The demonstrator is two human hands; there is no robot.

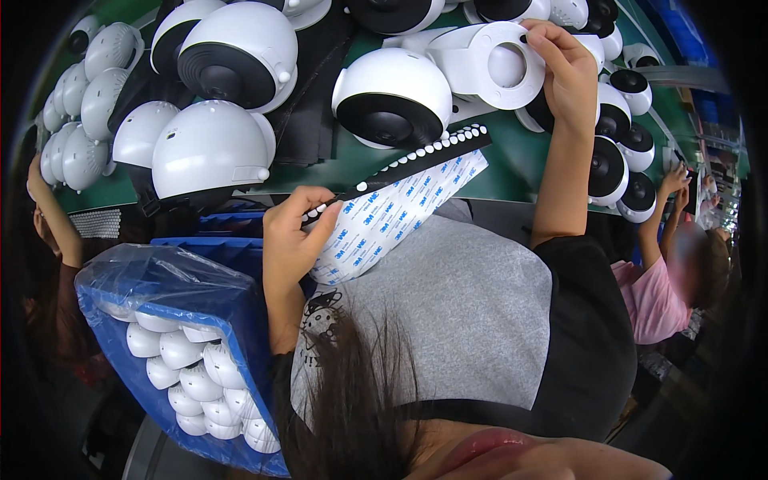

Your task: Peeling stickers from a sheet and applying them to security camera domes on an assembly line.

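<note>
My left hand [300, 232] is closed on an adhesive pad sheet, a white backing sheet [384, 212] with blue print and a black strip [436, 152] lined with small white dots along its upper edge. It hangs in front of my chest. At the far right, my right hand [564, 68] has its fingers pinched together at the rim of a white ring-shaped base [490, 64] with a round central opening. A small dark spot shows by the fingertips; what they hold is too small to make out. Beside the base rests a white dome camera [392, 100] with a black front.
More white and black dome cameras [212, 152] crowd the green table [316, 178], with white shells [80, 152] at its left. A plastic-lined blue bin [172, 280] of white shells [200, 384] stands at my left. Other people work nearby, one in a pink sleeve [652, 300].
</note>
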